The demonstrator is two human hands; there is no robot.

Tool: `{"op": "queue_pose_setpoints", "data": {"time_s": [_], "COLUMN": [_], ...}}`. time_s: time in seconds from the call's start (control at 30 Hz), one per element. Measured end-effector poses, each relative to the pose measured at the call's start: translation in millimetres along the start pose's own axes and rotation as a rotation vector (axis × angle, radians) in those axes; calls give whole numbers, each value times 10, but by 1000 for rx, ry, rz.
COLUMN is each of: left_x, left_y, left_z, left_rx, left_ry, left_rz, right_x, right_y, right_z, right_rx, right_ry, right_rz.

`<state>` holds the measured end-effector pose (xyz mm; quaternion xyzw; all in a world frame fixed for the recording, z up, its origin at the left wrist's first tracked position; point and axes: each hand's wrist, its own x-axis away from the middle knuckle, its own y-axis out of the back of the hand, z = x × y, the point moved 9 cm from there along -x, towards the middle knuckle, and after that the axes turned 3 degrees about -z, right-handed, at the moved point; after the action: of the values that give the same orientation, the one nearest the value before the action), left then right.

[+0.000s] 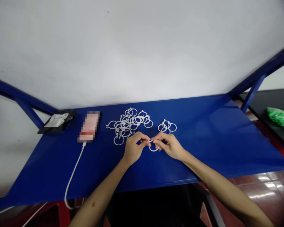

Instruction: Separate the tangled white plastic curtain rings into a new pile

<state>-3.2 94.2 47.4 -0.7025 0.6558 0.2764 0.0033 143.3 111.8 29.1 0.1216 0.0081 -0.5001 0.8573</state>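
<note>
Between my two hands is a white plastic ring [153,150], held just above the blue table. My left hand [135,147] pinches it on the left with thumb and forefinger. On the right, the fingertips of my right hand [169,145] grip the same ring near its top. The fingers hide the ring's upper part. A loose heap of similar white rings [125,123], with small clasp-like ends, lies beyond my left hand. A smaller cluster of white rings [167,126] lies just beyond my right hand.
A phone [89,126], blurred out, lies left on the blue table [198,123] with a white cable [73,171] running over the front edge. A black package [58,121] sits at the far left corner. Blue frame bars flank the table; a green bag [280,118] rests right.
</note>
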Motion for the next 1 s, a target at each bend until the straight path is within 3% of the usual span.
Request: {"op": "queue_pose_setpoints", "data": {"time_s": [0.13,0.23,0.33,0.47,0.6,0.7,0.83,1.0], "left_x": [18,6,-32,-168,-460,-692,-839,-773], "left_y": [-38,-74,-63,6,-6,-67,-150,-36], "left_z": [-35,-9,-10,-4,80,199,339,213], "left_rx": [-15,-93,-243,-506,-759,-893,-910,-758], "left_ry": [-40,-40,-94,-180,-240,-250,-240,-225], "left_rz": [19,32,5,-55,-58,-58,-33,-97], "right_x": [15,0,-39,-76,-96,-111,-113,-80], "right_y": [-27,4,175,628,913,936,901,877], "right_z": [74,157,227,148,12,-51,-47,77], "right_rx": [97,236,455,709,872,922,936,917], "right_ry": [67,171,284,243,181,163,151,181], "right_rz": [68,37,-132,-436,-531,-516,-520,-568]}}
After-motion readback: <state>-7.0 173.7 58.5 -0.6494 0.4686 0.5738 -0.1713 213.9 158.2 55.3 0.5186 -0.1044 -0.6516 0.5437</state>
